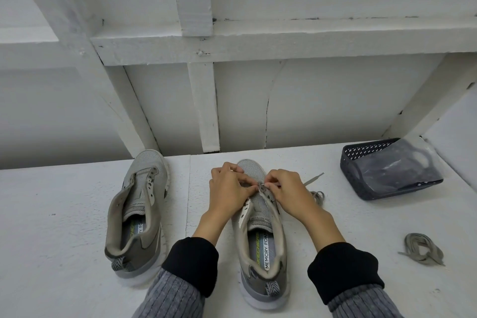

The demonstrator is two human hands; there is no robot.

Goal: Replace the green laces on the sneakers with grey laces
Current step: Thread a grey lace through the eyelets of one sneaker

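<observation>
Here both hands work at the front eyelets of the right sneaker [260,217] on the surface [64,240]. The right hand [289,190] fingers pinch the grey lace [313,178]; the left hand [228,188] fingers curl on the eyelet flap. A second sneaker [139,214] lies left, unlaced; a coiled lace [422,248] right.

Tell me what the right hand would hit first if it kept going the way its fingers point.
The right hand points left across the sneaker toward the left hand. It would probably meet the left hand's fingertips almost at once, though depth is hard to judge.
</observation>
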